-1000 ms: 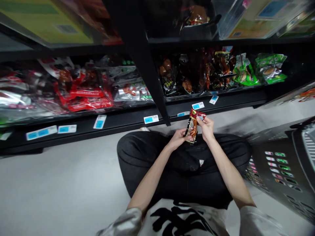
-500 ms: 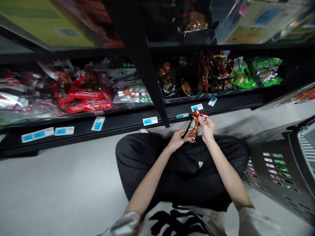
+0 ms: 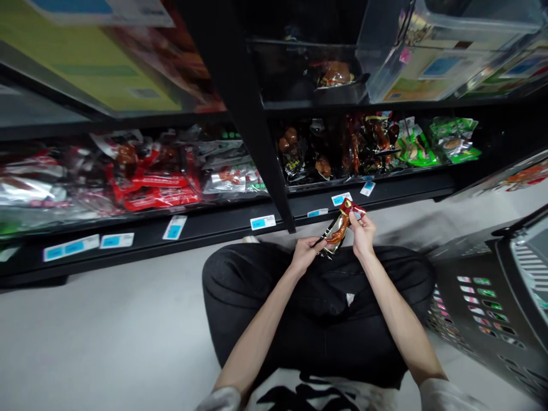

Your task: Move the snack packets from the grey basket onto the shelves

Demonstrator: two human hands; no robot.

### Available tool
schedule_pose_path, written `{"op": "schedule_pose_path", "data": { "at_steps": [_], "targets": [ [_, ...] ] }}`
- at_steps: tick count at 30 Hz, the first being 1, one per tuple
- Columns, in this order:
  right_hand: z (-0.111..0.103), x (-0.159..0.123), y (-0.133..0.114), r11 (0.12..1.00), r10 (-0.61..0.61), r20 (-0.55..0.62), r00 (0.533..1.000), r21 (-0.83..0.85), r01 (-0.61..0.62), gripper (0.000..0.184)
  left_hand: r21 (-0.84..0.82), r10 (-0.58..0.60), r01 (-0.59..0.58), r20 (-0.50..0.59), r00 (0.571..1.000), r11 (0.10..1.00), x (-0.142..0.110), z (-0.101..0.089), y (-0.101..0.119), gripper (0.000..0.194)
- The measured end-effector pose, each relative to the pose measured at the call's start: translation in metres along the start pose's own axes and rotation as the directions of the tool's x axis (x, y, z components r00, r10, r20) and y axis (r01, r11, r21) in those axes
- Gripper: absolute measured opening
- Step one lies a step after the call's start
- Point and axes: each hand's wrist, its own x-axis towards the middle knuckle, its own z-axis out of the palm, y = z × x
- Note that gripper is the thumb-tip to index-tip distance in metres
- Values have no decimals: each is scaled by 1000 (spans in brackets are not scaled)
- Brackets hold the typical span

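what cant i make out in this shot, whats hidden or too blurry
Head view:
- Fine print on the held packet: too small, partly covered by the left hand and right hand
- Words on the shelf labels: too small
- Most basket contents: hidden by its wall
- Yellow package: blurred, cut off by the left edge

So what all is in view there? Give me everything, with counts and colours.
Shelf unit: one, black, across the top
Yellow-green panel: one, upper left
Clear bins: at least two, upper right
Red packets: several, lower shelf, left
Brown-filled packets: several, lower shelf, right
Green packets: at least two, lower shelf, far right
Price labels: at least seven, white and blue, shelf edge
Basket: one, grey, right
Floor: pale grey
Held packet: one, red, black and clear, between the hands
Trousers: one pair, black
Left hand, right hand: one each, fingers on the packet
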Motion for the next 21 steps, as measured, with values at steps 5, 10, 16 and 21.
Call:
{"op": "schedule_pose_path", "data": {
  "at_steps": [5,10,16,21],
  "targets": [
    [0,1,-2,1000,-10,3,1000,-2,10,42,-15,19,-21,-126,992,1000,3,0,-5,29],
    [-1,1,0,1000,1,10,1000,4,-1,41,23,82,-79,-218,972,997,8,-2,-12,27],
    [0,0,-2,1000,0,10,1000,-6,0,43,11,44,-42,-209,977,999,10,-2,-11,27],
    [0,-1,-3,999,11,13,1000,33,-11,41,-1,34,-35,-213,976,999,9,0,-12,28]
  ]
}}
